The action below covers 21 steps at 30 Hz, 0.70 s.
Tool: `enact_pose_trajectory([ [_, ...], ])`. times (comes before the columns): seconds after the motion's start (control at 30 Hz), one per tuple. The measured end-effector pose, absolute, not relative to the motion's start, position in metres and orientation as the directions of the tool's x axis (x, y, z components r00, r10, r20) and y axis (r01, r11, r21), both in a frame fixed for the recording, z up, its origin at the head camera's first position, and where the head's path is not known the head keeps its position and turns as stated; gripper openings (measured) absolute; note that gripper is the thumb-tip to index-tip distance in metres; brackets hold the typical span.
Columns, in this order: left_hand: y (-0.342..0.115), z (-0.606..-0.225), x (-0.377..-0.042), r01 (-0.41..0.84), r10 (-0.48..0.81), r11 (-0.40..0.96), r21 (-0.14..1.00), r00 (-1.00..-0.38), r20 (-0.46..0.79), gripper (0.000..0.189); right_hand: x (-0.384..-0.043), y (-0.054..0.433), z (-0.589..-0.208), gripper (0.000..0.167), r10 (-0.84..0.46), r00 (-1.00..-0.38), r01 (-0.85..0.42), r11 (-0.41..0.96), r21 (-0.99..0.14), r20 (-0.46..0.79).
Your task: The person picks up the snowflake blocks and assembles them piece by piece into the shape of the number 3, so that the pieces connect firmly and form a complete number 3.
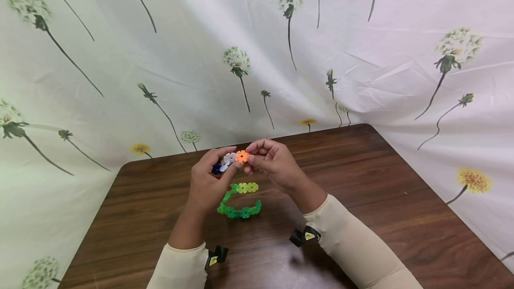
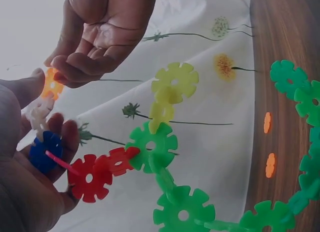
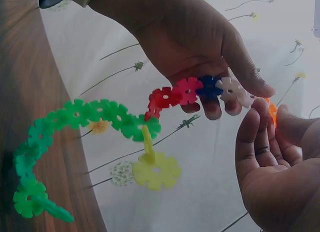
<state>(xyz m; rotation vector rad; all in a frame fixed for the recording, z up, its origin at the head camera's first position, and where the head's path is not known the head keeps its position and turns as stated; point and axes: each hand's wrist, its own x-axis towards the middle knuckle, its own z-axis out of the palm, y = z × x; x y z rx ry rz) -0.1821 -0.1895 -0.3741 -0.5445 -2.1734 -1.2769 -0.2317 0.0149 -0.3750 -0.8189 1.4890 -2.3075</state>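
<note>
My left hand (image 1: 209, 177) grips a chain of flower-shaped plastic discs near its white discs (image 1: 227, 161) and blue disc (image 2: 46, 152). The fingers of my right hand (image 1: 279, 164) pinch an orange flower disc (image 1: 242, 156), which meets the end white disc; the left thumb is right beside it. From the left hand the chain hangs down through a pink disc (image 3: 188, 90) and red discs (image 2: 90, 178) to green discs (image 3: 100, 111). A short yellow branch (image 2: 175, 81) sticks out from a green disc, and the green part curves round over the table.
Two loose orange discs (image 2: 270, 165) show against the brown wooden table (image 1: 361, 217) in the left wrist view. Behind the table hangs a white cloth (image 1: 192, 57) printed with dandelions. Black straps (image 1: 305, 235) are at both sleeve cuffs.
</note>
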Motion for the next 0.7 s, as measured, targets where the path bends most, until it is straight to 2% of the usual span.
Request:
enact_pose_trajectory([
  [0.13, -0.189, -0.374, -0.183, 0.593, 0.057, 0.481, 0.646, -0.756, 0.652, 0.033, -0.234, 0.016, -0.375, 0.017, -0.494, -0.813, -0.086, -0.421, -0.903, 0.308],
  [0.4, -0.192, -0.372, -0.181, 0.561, 0.042, 0.509, 0.652, -0.773, 0.633, 0.03, -0.246, 0.02, -0.38, 0.015, -0.409, -0.887, -0.045, -0.386, -0.921, 0.215],
  [0.7, -0.196, -0.372, -0.183, 0.562, 0.031, 0.5, 0.659, -0.772, 0.634, 0.032, -0.259, 0.025, -0.39, 0.01, -0.375, -0.908, -0.039, -0.364, -0.931, 0.185],
])
